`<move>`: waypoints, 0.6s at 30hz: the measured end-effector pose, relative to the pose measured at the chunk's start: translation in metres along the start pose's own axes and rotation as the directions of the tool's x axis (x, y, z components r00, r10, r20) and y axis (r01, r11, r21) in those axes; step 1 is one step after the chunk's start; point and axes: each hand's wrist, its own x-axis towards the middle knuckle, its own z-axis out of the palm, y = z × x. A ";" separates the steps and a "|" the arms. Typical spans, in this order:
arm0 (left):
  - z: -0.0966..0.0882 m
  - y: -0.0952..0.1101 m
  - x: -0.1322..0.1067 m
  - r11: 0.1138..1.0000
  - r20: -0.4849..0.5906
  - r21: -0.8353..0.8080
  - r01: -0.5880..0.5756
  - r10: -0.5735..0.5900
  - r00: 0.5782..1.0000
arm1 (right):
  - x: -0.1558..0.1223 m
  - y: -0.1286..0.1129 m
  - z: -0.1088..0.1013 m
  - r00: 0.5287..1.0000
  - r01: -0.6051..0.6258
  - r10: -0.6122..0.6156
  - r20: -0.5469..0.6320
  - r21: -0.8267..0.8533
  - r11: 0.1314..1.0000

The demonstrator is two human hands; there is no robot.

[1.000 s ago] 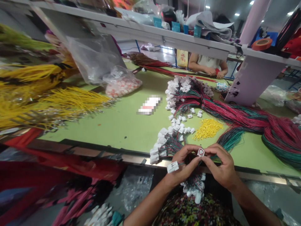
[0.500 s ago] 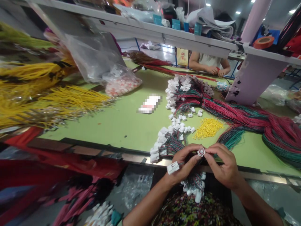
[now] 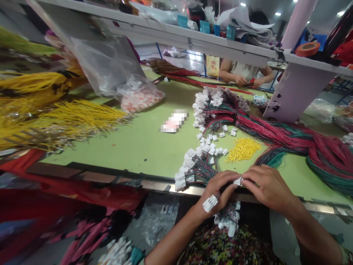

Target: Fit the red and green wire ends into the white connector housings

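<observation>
Near the table's front edge, my left hand (image 3: 220, 188) pinches a small white connector (image 3: 237, 181) between thumb and index finger. A second white connector (image 3: 210, 203), on dark wires, hangs over the back of that hand by the wrist. My right hand (image 3: 268, 187) is closed in a pinch, its fingertips against the right end of the held connector; anything between them is hidden. Below my hands, more wired white connectors (image 3: 227, 221) hang over my lap. Beyond them lie a pile of small yellow parts (image 3: 244, 149) and a bundle of connector-ended wires (image 3: 190, 165).
A thick red-and-green wire harness (image 3: 289, 138) crosses the right side. Yellow wires (image 3: 91, 117) and a plastic bag of orange-and-white parts (image 3: 140, 99) lie left. A shelf (image 3: 171, 33) spans above. Across the table, a person's hands (image 3: 249, 81) work.
The held connector has turned from its end face toward me to its side. My right hand has rolled over, its back now more upward. The view has shifted slightly.
</observation>
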 end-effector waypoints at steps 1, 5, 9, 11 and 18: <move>0.000 0.000 0.000 1.000 -0.009 0.005 0.000 0.000 1.000 | 0.001 -0.001 0.000 1.000 0.012 -0.012 0.011 -0.043 0.999; 0.000 -0.001 -0.001 0.999 -0.045 -0.009 0.048 -0.048 0.998 | 0.001 -0.007 0.005 0.998 0.052 -0.054 -0.017 -0.127 0.991; -0.001 -0.002 -0.003 0.991 -0.056 -0.073 0.111 -0.115 0.992 | 0.000 -0.007 0.010 0.992 0.072 -0.082 -0.093 -0.106 0.992; -0.001 -0.003 -0.005 0.980 -0.060 -0.118 0.161 -0.169 0.984 | 0.000 -0.006 0.010 0.990 0.074 -0.083 -0.112 -0.080 0.994; -0.003 -0.002 -0.007 0.948 -0.045 -0.181 0.264 -0.276 0.960 | 0.003 -0.003 0.009 0.995 0.010 0.005 -0.095 0.153 0.988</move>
